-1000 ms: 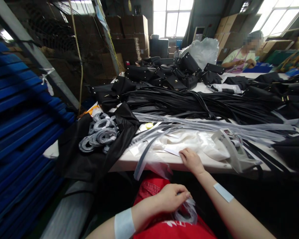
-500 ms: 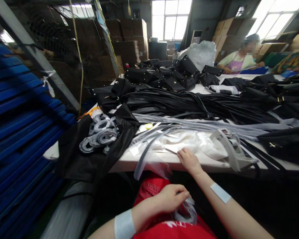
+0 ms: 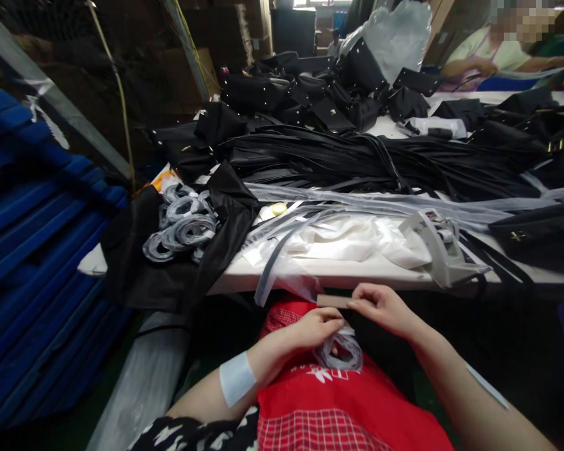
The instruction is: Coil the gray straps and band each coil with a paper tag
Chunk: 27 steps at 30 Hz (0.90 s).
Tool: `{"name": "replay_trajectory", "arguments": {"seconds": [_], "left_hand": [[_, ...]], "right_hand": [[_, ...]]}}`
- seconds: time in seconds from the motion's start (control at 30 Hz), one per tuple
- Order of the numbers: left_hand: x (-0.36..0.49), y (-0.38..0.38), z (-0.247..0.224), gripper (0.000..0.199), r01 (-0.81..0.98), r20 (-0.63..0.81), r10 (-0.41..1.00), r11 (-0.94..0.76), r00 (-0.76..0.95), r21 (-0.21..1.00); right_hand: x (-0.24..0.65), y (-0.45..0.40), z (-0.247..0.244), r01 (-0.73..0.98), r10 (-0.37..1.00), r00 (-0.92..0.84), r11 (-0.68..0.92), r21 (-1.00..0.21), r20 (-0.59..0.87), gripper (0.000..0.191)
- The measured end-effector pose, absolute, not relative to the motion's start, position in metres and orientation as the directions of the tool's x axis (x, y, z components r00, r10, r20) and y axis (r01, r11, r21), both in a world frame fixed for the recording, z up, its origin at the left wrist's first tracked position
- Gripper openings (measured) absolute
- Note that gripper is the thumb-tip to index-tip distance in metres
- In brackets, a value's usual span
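Grey translucent coil (image 3: 354,357), top gripped by left fingers (image 3: 328,316), tan strip (image 3: 331,302), one end pinched between right fingers (image 3: 367,302)

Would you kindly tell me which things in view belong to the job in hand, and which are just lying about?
In the job:
- grey coil, in the left hand
- flat strip, in the right hand
- probably the similar coils

Seemingly just lying about:
- black straps
- black bags
- blue stack
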<state>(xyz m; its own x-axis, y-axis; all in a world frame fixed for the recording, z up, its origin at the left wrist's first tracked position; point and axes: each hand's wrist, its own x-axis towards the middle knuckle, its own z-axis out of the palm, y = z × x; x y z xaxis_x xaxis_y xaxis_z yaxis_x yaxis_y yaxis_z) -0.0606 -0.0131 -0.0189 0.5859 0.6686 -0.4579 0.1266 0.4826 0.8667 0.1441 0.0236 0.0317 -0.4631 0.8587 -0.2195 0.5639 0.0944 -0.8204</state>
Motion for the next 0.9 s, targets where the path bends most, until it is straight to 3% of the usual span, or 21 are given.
{"name": "replay_trajectory", "arguments": {"seconds": [0.13,0.3,0.4,0.7,0.9], "left_hand": [[-0.059,-0.013,-0.027,0.031,0.039,-0.502,0.64,0.595,0.581,0.803],[-0.055,-0.013,-0.027,0.038,0.041,-0.495,0.631,0.593,0.598,0.805],[-0.052,-0.013,-0.026,0.033,0.085,-0.469,0.66,0.525,0.588,0.847],[-0.054,-0.016,-0.03,0.027,0.243,-0.47,0.697,0.405,0.542,0.881],[-0.053,-0.017,-0.023,0.032,0.234,-0.464,0.694,0.405,0.55,0.884]], "right_hand": [[0.153,-0.011,0.07,0.671,0.693,-0.6,0.165,-0.723,-0.399,0.023],[0.148,-0.029,0.088,0.867,0.799,-0.45,0.284,-0.408,-0.4,0.02],[0.139,-0.031,0.089,0.892,0.836,-0.417,0.301,-0.336,-0.358,0.021],[0.118,-0.036,0.075,0.858,0.819,-0.49,0.392,-0.333,-0.3,0.017],[0.12,-0.044,0.087,0.797,0.75,-0.568,0.399,-0.453,-0.339,0.02]]}}
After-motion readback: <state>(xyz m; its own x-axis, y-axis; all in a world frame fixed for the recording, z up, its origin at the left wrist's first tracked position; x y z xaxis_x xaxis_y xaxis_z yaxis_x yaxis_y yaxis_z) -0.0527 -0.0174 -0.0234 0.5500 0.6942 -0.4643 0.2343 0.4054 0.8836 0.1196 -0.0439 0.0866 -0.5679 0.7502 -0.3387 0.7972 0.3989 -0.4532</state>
